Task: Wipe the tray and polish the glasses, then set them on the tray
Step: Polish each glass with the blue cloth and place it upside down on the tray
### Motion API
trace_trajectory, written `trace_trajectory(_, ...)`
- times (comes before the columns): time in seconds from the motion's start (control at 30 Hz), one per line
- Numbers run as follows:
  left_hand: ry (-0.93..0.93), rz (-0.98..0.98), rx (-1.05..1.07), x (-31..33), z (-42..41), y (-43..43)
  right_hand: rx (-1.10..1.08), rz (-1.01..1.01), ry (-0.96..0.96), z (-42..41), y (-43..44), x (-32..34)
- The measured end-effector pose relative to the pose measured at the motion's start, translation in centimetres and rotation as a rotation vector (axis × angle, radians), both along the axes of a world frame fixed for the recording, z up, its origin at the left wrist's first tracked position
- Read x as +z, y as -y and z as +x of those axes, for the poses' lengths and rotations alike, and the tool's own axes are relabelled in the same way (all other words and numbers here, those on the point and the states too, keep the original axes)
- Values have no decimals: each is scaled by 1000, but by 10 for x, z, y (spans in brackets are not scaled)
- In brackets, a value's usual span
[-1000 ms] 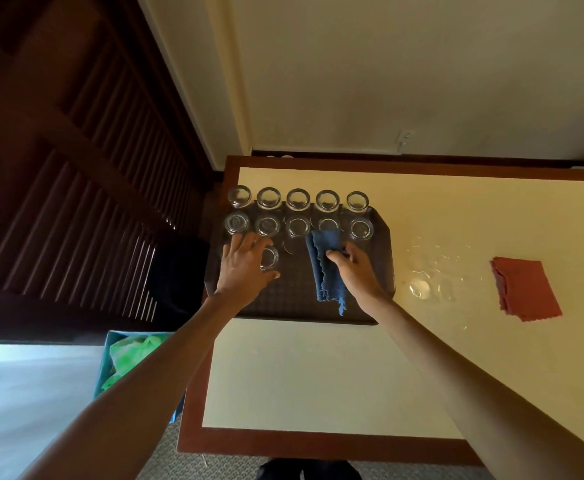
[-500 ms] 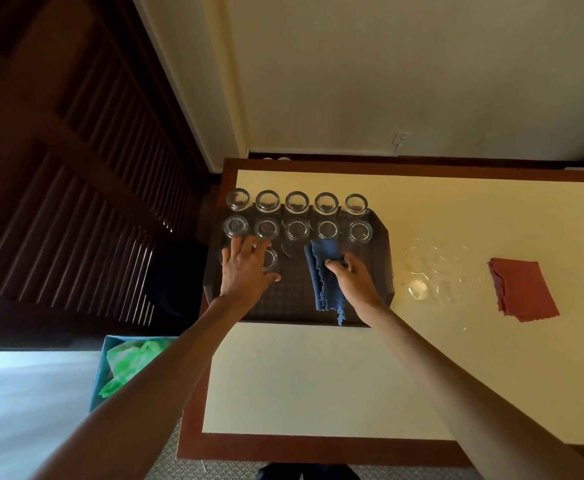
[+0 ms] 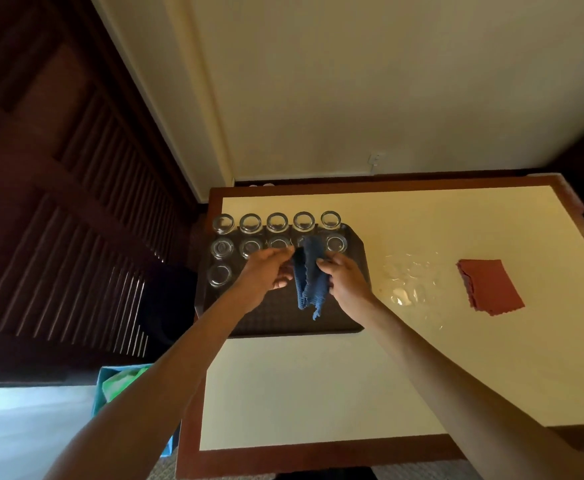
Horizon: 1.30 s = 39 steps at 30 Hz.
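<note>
Blue cloth [image 3: 309, 273] hangs over the tray [image 3: 283, 318], right hand [image 3: 347, 282] gripping it, left hand [image 3: 262, 278] touching its edge

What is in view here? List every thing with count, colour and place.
tray: one, dark, left part of the table
glasses: at least ten, clear, in rows at the tray's far and left side
loose glassware: count unclear, clear, on the table right of the tray
blue cloth: one, blue, held above the tray
red cloth: one, red, flat on the table's right
table: one, cream top with brown border
box: one, blue with green contents, floor at left
left hand: one, at the blue cloth's left edge
right hand: one, fingers grip the blue cloth
</note>
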<state>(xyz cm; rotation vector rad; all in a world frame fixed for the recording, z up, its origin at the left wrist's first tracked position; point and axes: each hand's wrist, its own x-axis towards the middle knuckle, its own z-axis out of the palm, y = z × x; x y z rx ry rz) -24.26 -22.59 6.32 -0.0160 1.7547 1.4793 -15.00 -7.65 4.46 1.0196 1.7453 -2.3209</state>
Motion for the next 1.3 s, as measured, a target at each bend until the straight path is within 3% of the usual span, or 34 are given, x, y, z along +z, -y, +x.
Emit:
trace_trajectory(0.17,133,65,-55,8,16,-33,-146,-167,7,16,-32,6)
trace_trajectory(0.27,110,70,-110,12,28,-68,-100,-268,-38,34,-60,13)
trace_trajectory(0.43,68,70,-156,8,51,-140,-3,-238,-91,61,-120,16)
trace_trajectory(0.67,46,9,-174,-19,95,-259,-156,-213,61,113,-245,-21)
trace_trajectory(0.8,65,-63,-182,-45,118,-323,-150,-30,228,150,-316,-48)
trace_trajectory(1.1,35,-166,-126,-101,159,-421,-111,455,213,190,-416,-89)
trace_trajectory(1.3,-221,-468,-255,-127,180,-435,89,673,365,204,-429,-122)
